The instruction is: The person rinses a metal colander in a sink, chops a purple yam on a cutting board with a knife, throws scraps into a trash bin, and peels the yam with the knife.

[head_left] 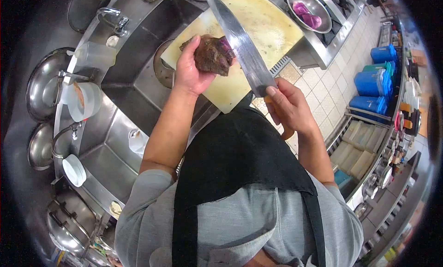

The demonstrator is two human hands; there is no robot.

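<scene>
My left hand point(196, 75) is wrapped round a purple yam point(211, 58) with rough brown skin, holding it up over the cutting board. A cut patch of purple flesh shows on its right side. My right hand point(290, 107) grips the handle of a large knife point(242, 43), whose broad blade points up and to the left. The blade passes right beside the yam's cut side; whether it touches the flesh I cannot tell. Beneath both lies a yellowed cutting board point(277, 24), partly over the sink's edge.
A steel bowl point(322, 7) with peeled purple pieces point(307, 16) stands by the stove at the upper right. Metal sinks point(134, 40) with taps point(113, 20) and plastic containers point(94, 54) line the left. Blue bins point(371, 82) stand along the right across the tiled floor.
</scene>
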